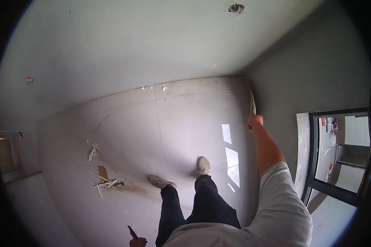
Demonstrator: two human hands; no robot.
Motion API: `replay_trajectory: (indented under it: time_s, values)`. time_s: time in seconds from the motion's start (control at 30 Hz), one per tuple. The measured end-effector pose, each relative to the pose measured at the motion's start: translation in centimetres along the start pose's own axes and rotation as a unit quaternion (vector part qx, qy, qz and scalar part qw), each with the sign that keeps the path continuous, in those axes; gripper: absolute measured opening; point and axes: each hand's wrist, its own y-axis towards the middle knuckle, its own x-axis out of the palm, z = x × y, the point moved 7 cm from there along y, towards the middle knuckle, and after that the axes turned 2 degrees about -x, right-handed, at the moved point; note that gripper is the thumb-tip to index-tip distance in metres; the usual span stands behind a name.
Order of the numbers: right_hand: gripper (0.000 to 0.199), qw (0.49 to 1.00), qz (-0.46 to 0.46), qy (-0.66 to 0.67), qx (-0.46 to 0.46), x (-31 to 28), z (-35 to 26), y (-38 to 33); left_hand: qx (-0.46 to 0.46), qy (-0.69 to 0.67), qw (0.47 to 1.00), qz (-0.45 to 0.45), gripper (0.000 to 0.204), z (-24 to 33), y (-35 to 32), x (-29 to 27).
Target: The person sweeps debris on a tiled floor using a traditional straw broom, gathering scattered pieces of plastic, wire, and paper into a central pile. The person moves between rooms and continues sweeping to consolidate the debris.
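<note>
My right hand is stretched out toward the grey wall on the right, fingers closed on the handle of a flat scraper blade that lies against the wall near the floor corner. My left hand sits at the bottom edge, closed around a small dark tool with a red part. My legs in dark trousers and two light shoes stand on the tiled floor.
Scraps of white debris and a piece of cardboard lie on the floor to the left. A dark-framed doorway opens on the right. A plain light wall runs across the far side.
</note>
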Motion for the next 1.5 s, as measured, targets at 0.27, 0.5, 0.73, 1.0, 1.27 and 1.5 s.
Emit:
replay_trajectory:
  time_s: [0.27,0.5,0.73,1.0,1.27,1.5]
  values:
    - [0.02,0.962,-0.082,-0.232,-0.12,12.1,-4.4,-3.3,-0.065,-0.118,0.991,-0.004,0.018,1.6,-1.7,2.4]
    - [0.032,0.898,-0.239,-0.267,-0.257,30.2,1.7,-30.7,0.032,-0.039,0.999,0.004,0.014,-6.5,-1.2,6.3]
    - [0.039,0.77,-0.449,-0.299,-0.342,45.1,0.2,-54.8,-0.052,-0.116,0.99,0.061,0.016,-11.4,-4.5,3.5]
    - [0.053,0.778,-0.358,-0.306,-0.415,42.9,7.5,-60.6,-0.25,-0.466,0.849,0.007,0.021,-18.3,-4.7,1.3]
    - [0.016,0.912,-0.338,-0.222,-0.059,48.3,17.5,-63.8,-0.239,-0.599,0.764,-0.009,0.022,-19.5,-3.9,0.0]
    - [0.013,0.9,-0.4,-0.172,0.018,69.4,19.4,-78.1,-0.258,-0.719,0.645,-0.035,0.02,-24.0,-5.0,9.0]
